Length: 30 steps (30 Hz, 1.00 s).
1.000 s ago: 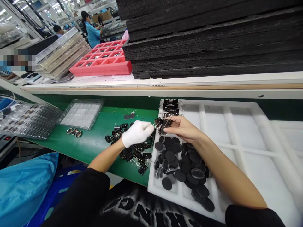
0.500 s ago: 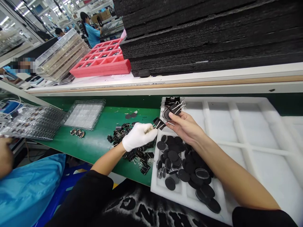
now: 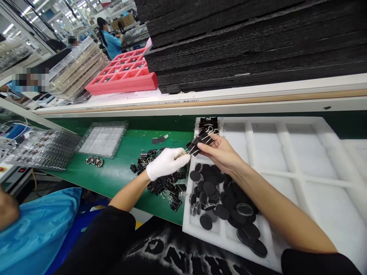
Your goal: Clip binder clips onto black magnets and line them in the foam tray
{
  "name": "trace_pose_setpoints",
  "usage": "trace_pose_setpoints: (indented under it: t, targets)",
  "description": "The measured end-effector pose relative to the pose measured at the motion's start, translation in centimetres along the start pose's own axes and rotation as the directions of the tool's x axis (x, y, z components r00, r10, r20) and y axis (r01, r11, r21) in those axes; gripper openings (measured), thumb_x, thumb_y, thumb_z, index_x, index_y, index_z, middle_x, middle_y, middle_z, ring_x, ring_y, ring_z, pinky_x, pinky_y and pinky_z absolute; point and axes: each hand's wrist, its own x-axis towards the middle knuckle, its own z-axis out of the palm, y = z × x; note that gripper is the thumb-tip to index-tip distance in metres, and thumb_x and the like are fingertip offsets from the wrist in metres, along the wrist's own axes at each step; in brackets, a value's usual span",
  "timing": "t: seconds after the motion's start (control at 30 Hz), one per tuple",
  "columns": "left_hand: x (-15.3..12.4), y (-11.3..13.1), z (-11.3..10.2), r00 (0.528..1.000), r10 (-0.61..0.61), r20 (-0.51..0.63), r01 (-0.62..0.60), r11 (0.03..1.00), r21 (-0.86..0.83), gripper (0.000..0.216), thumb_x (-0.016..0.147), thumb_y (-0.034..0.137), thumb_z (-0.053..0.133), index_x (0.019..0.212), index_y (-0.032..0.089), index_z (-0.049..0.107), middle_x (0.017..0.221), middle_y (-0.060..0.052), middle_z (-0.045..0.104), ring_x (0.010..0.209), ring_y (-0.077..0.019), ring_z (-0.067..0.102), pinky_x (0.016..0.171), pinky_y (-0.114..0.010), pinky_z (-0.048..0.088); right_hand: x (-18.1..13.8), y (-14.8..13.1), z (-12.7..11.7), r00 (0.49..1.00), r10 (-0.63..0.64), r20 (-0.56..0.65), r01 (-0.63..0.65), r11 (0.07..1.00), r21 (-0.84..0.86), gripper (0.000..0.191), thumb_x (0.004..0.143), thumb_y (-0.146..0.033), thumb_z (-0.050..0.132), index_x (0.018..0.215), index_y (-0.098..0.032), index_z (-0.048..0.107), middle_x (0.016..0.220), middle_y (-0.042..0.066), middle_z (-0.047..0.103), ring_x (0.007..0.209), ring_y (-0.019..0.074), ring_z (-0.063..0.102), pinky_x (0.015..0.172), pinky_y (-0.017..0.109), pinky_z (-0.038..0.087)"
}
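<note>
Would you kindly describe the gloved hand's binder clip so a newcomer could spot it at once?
Follow the green tabletop rightward to the left edge of the white foam tray. Over that edge is a black, wire-handled binder clip, set apart because the white-gloved left hand pinches it, while the bare right hand holds the neighbouring clip.

The right hand (image 3: 222,153) hides part of the black clips (image 3: 205,137) between the 2 hands; whether they grip anything is unclear. The gloved left hand (image 3: 164,165) covers part of the clip heap (image 3: 174,189), and the right forearm (image 3: 266,202) some discs (image 3: 210,188). The top and right edges crop the stack of black sheets (image 3: 243,46). Most print (image 3: 172,102) on the shelf edge (image 3: 258,91) is too small to read.
</note>
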Motion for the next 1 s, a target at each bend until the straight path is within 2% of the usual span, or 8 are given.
trace_pose_setpoints:
  t: [0.13, 0.23, 0.37, 0.5, 0.57, 0.63, 0.77, 1.0]
  targets:
    - [2.1, 0.1, 0.2, 0.968, -0.133, 0.214, 0.224, 0.843, -0.489, 0.055, 0.102, 0.068, 0.037, 0.098, 0.017, 0.059, 0.084, -0.008, 0.070, 0.067, -0.0143, 0.065, 0.058, -0.027, 0.044, 0.5, -1.0, -1.2, 0.970, -0.235, 0.057, 0.240, 0.963, -0.119, 0.047, 0.062, -0.044, 0.101, 0.089, -0.024, 0.068, 0.103, 0.004, 0.076, 0.108, 0.0265, 0.071, 0.105, 0.048, 0.055]
    - [4.3, 0.0, 0.2, 0.972, -0.162, 0.171, 0.232, 0.785, -0.575, 0.046, 0.104, 0.060, 0.046, 0.096, 0.017, 0.059, 0.079, -0.004, 0.065, 0.061, -0.0100, 0.059, 0.058, -0.024, 0.044, 0.4, -3.3, -3.5, 0.931, -0.226, 0.288, 0.315, 0.895, -0.316, 0.051, 0.066, -0.039, 0.099, 0.109, -0.026, 0.076, 0.132, 0.009, 0.072, 0.124, 0.0303, 0.067, 0.106, 0.049, 0.057]
    - [7.5, -1.0, -0.3, 0.998, -0.016, -0.054, 0.002, 0.969, -0.246, 0.036, 0.105, 0.047, 0.047, 0.102, 0.015, 0.064, 0.087, -0.005, 0.070, 0.070, -0.0115, 0.064, 0.068, -0.026, 0.051, 0.9, -5.3, -7.2, 0.926, 0.107, 0.363, 0.077, 0.886, -0.458, 0.103, 0.062, -0.032, 0.100, 0.154, -0.031, 0.054, 0.143, 0.013, 0.065, 0.111, 0.0292, 0.075, 0.094, 0.047, 0.065]
    - [9.9, -2.4, -0.7, 0.989, 0.126, -0.072, -0.118, 0.988, 0.103, 0.036, 0.100, 0.038, 0.055, 0.126, 0.016, 0.067, 0.107, -0.005, 0.076, 0.091, -0.0166, 0.070, 0.086, -0.030, 0.054, 2.4, -4.5, -8.8, 0.997, 0.001, 0.071, 0.036, 0.860, -0.509, 0.049, 0.079, -0.042, 0.089, 0.119, -0.017, 0.075, 0.101, 0.013, 0.078, 0.089, 0.0260, 0.076, 0.089, 0.046, 0.064]
    - [10.5, -2.9, -0.5, 0.982, 0.185, -0.027, -0.175, 0.961, 0.215, 0.034, 0.097, 0.038, 0.062, 0.122, 0.016, 0.069, 0.109, -0.005, 0.077, 0.097, -0.0186, 0.071, 0.090, -0.030, 0.054, 2.8, -4.1, -8.9, 0.999, -0.035, 0.029, 0.045, 0.719, -0.694, 0.032, 0.080, -0.038, 0.087, 0.104, -0.018, 0.078, 0.100, 0.011, 0.079, 0.086, 0.0263, 0.075, 0.086, 0.045, 0.062]
    - [10.5, -3.1, -0.1, 0.969, 0.245, 0.040, -0.243, 0.902, 0.358, 0.033, 0.096, 0.041, 0.066, 0.119, 0.017, 0.071, 0.110, -0.006, 0.077, 0.100, -0.0207, 0.072, 0.091, -0.031, 0.053, 2.7, -4.1, -8.6, 0.997, -0.043, 0.070, 0.082, 0.455, -0.887, 0.025, 0.081, -0.033, 0.084, 0.101, -0.020, 0.079, 0.107, 0.010, 0.079, 0.089, 0.0273, 0.075, 0.086, 0.043, 0.058]
    - [10.2, -2.9, 1.0, 0.945, 0.310, 0.106, -0.288, 0.631, 0.720, 0.041, 0.100, 0.050, 0.062, 0.120, 0.016, 0.071, 0.114, -0.012, 0.074, 0.104, -0.0287, 0.070, 0.086, -0.038, 0.050, 1.7, -4.4, -7.6, 0.990, -0.038, 0.135, 0.134, -0.015, -0.991, 0.021, 0.090, -0.026, 0.073, 0.109, -0.019, 0.079, 0.111, 0.011, 0.076, 0.096, 0.0281, 0.071, 0.077, 0.036, 0.050]
    - [11.3, -3.0, 1.7, 0.909, 0.354, 0.220, -0.333, 0.298, 0.895, 0.049, 0.102, 0.058, 0.055, 0.108, 0.013, 0.071, 0.111, -0.018, 0.068, 0.103, -0.0339, 0.064, 0.079, -0.041, 0.038, 1.3, -4.2, -6.3, 0.996, 0.001, 0.087, 0.085, -0.219, -0.972, 0.017, 0.095, -0.024, 0.066, 0.108, -0.022, 0.076, 0.108, 0.009, 0.073, 0.096, 0.0267, 0.068, 0.064, 0.032, 0.038]
